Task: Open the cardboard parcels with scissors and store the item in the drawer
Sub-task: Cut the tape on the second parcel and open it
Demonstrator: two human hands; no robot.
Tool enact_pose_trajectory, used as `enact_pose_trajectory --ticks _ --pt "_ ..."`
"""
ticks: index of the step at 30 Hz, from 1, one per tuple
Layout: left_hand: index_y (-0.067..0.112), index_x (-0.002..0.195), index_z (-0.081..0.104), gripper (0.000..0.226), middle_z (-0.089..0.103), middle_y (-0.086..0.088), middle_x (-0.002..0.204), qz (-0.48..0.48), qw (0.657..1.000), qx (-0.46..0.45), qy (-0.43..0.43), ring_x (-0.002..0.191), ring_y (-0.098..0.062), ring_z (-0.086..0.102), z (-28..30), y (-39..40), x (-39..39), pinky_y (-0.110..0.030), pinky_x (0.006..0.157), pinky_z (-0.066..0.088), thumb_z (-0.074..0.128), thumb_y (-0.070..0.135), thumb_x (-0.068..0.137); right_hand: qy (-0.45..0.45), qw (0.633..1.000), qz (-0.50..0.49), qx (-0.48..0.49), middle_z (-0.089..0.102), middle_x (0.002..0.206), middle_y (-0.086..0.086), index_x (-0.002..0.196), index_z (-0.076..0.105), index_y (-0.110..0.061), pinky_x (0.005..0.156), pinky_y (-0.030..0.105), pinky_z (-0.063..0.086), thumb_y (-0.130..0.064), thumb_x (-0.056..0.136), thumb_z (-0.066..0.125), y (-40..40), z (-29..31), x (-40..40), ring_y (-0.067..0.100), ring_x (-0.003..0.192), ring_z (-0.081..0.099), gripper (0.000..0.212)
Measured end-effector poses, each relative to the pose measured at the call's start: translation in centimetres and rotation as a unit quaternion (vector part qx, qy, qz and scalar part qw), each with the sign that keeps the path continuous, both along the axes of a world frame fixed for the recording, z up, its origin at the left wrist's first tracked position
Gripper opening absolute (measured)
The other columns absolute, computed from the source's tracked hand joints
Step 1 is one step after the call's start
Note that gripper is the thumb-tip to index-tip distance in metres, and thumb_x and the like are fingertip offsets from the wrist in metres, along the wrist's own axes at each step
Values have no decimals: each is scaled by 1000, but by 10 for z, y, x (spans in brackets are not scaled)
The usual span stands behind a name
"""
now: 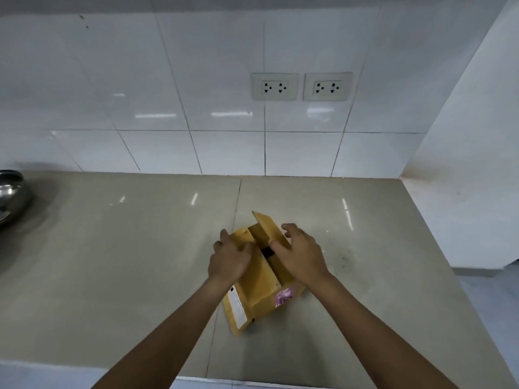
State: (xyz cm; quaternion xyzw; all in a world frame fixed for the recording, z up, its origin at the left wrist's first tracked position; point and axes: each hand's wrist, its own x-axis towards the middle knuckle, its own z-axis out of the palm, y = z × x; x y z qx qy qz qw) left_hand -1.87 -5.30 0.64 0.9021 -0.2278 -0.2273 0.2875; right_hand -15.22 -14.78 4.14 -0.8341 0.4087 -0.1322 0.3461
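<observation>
A yellow-brown cardboard parcel (pixel 259 293) lies on the beige countertop (pixel 126 262), with a white label on its left side and a pink sticker on its near right side. Its top flaps are parted along the middle, and something dark (pixel 267 252) shows in the gap. My left hand (pixel 230 259) presses on the left flap with fingers spread. My right hand (pixel 302 254) holds the right flap, which stands raised at the far end. No scissors or drawer are in view.
A metal bowl (pixel 9 192) sits at the counter's far left edge. White tiled wall with two double sockets (pixel 302 87) rises behind. A white wall closes the right side; the counter's front edge runs along the bottom.
</observation>
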Motion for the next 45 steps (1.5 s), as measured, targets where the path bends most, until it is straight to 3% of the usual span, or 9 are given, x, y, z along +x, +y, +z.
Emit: enact_pose_trajectory --ticks 5,10,13,17,23,33,36,40,45 --pt "15 150 8 111 28 -15 150 -2 997 73 16 127 -41 46 13 -12 -8 -48 92 49 62 72 71 -84 985 -13 150 68 98 -3 99 66 -23 72 27 48 -35 94 47 -22 14 -10 18 91 63 23" --pt "17 137 37 57 51 -14 134 70 953 -107 276 115 -37 53 23 5 5 -49 80 52 49 48 91 -52 978 -12 200 62 90 11 95 64 -3 50 27 51 -20 97 41 -55 15 -28 19 72 59 29" --pt "12 100 56 34 62 -15 97 98 890 -183 405 86 -30 61 21 26 22 -38 65 53 36 39 96 27 989 -27 146 62 102 17 103 63 1 61 35 53 -16 97 38 -71 2 -31 24 81 57 31" --pt "4 126 51 37 61 -22 112 150 875 -153 435 97 -36 60 -1 50 35 -46 80 53 48 15 91 175 981 -18 79 57 124 15 122 56 -6 86 34 47 -12 97 38 -75 -27 -36 31 108 56 31" --pt "28 152 13 88 25 -11 156 -34 997 70 27 136 -36 34 -16 51 35 -53 106 38 68 25 84 158 974 100 -126 45 133 10 121 51 -12 91 41 47 -5 88 49 -48 -53 -41 31 115 47 34" --pt "37 147 33 64 30 -1 156 -348 859 316 -201 148 -31 7 28 -18 30 -67 110 5 44 60 89 190 967 165 32 15 161 -2 140 46 -14 117 55 6 -44 99 40 -26 -28 -39 19 149 -3 51" --pt "34 142 41 70 48 -1 144 -377 831 345 -219 142 -28 25 26 -20 32 -70 107 1 40 71 83 115 979 143 94 38 152 -7 87 74 -20 119 51 5 -41 97 45 -26 -16 -45 13 148 7 37" --pt "19 114 62 84 65 -7 113 -443 724 394 -352 119 -29 51 24 -20 14 -67 108 2 43 87 69 182 963 196 31 51 142 -10 49 54 -25 112 59 -13 -36 92 52 -22 -15 -43 11 148 6 44" --pt "21 105 66 73 67 0 102 -410 840 290 -207 98 -23 62 33 -29 13 -44 92 38 51 81 65 259 915 281 -131 51 134 0 83 56 -25 109 69 -12 -47 75 70 1 -5 -50 23 147 10 27"
